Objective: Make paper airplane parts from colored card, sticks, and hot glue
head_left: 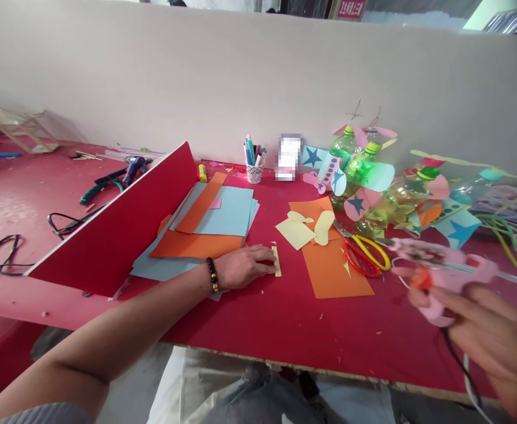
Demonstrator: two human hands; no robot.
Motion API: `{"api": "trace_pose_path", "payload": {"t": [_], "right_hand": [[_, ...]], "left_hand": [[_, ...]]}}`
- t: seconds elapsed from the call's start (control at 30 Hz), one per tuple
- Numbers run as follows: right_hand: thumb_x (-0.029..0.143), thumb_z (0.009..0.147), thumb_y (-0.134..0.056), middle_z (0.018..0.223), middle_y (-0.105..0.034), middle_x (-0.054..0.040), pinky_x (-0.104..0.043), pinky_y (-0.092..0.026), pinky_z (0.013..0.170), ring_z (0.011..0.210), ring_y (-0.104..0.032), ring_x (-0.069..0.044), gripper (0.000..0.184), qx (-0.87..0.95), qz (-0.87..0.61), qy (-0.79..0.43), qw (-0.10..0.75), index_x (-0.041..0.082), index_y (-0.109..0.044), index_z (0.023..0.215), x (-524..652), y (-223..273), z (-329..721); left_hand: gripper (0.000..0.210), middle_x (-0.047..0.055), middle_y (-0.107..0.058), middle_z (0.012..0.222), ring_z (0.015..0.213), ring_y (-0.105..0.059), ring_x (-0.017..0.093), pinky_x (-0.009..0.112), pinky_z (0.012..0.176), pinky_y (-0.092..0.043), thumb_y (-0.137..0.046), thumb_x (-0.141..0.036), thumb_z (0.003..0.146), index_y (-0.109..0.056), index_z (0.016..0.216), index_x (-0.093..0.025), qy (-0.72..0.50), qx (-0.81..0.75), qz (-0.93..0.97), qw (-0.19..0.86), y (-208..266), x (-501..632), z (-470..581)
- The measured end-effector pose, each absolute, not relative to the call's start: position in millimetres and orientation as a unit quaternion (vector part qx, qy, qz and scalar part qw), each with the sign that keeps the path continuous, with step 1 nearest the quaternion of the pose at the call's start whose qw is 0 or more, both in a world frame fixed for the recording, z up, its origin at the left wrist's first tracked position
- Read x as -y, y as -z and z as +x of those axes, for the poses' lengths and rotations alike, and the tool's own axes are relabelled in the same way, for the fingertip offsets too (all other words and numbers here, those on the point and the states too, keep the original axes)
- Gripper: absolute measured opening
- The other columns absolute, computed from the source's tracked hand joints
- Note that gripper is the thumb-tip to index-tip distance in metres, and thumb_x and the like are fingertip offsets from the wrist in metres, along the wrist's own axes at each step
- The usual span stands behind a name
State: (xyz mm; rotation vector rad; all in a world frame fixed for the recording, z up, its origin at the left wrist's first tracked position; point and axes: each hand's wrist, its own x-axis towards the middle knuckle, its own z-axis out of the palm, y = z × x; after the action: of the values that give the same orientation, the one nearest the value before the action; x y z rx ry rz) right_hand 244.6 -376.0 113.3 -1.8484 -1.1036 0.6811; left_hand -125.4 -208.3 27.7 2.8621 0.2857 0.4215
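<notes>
My right hand (pixel 474 324) grips a pink hot glue gun (pixel 470 271) by its handle, fingers closed around it; both are slightly blurred. My left hand (pixel 245 267), with a beaded bracelet at the wrist, rests low on the red tabletop, its fingers together and closed at a small pale yellow paper strip (pixel 277 261). Scissors (pixel 367 253) with red and yellow handles lie partly on an orange paper sheet (pixel 335 274). Pale yellow paper cutouts (pixel 296 231) lie beside the scissors. Left of them is a stack of light blue paper (pixel 229 206) with orange pieces on top.
A red upright board (pixel 130 229) divides the table at left. Bottle crafts (pixel 373 176) with paper wings stand at right, near balloon-like strips (pixel 506 206). A pen cup (pixel 254 171) and a blurred-out phone-shaped item (pixel 288 156) stand at the back. Pliers (pixel 99 185) lie beyond the board.
</notes>
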Motion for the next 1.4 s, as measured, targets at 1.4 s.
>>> {"api": "trace_pose_path", "payload": {"t": [1.4], "right_hand": [[0.034, 0.081, -0.055, 0.102, -0.07, -0.009, -0.035, -0.051, 0.076, 0.092, -0.066, -0.028, 0.037, 0.664, -0.69, -0.22, 0.187, 0.02, -0.059, 0.115, 274.0, -76.5, 118.6]], "left_hand": [[0.034, 0.011, -0.057, 0.123, 0.118, -0.047, 0.022, 0.035, 0.107, -0.034, -0.04, -0.013, 0.09, -0.061, 0.117, -0.018, -0.155, -0.076, 0.977, 0.121, -24.6, 206.9, -124.8]]}}
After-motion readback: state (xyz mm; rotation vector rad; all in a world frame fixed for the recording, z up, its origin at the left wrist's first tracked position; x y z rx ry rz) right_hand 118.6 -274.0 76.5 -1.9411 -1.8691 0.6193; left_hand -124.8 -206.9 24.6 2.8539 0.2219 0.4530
